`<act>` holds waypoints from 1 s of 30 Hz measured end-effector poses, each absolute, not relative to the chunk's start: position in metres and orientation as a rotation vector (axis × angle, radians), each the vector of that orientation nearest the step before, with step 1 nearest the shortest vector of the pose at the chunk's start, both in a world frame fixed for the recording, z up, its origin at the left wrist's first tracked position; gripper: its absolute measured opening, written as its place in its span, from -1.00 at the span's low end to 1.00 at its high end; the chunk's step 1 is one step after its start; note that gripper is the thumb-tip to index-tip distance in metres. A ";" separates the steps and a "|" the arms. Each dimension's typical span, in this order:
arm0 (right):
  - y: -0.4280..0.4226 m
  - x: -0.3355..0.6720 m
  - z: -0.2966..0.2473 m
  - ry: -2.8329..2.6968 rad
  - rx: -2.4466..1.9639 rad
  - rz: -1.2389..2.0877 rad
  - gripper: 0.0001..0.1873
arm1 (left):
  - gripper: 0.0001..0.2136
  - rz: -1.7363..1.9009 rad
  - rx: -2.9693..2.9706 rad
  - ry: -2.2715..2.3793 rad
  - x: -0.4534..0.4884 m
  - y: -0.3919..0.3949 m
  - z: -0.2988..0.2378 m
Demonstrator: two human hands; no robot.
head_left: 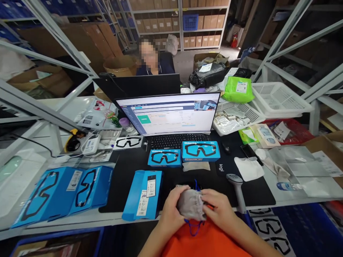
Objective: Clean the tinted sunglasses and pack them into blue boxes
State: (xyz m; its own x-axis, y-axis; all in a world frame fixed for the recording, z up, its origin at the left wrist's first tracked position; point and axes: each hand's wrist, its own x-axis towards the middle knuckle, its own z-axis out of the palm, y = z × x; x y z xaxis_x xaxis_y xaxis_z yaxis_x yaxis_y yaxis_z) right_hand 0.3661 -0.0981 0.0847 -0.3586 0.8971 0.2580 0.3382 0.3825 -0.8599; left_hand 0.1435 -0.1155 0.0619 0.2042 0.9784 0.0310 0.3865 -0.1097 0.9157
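Note:
Between my two hands is a grey drawstring pouch (pixel 190 204) with blue cords, held above the front edge of the desk. My left hand (pixel 173 205) wraps round its closed end. At the gathered mouth, the fingers of my right hand (pixel 216 207) pinch the fabric. Something dark shows at the mouth, too small to make out. Left of the pouch lies an open blue box (pixel 144 194) with white labels on it. Two blue eyewear boxes (pixel 164 157) marked "Wakening" stand before the keyboard (pixel 177 140).
A monitor (pixel 168 114) stands at the back, with a person (pixel 148 59) behind it. To my right are a barcode scanner (pixel 237 191), a white cloth (pixel 248 168) and a phone (pixel 252 154). More blue boxes (pixel 61 192) lie left. White baskets (pixel 281 96) and parcels fill the back right.

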 end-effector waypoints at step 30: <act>-0.075 0.462 0.064 -0.775 -1.379 0.932 -0.61 | -0.45 1.229 0.413 1.355 0.116 -0.080 0.004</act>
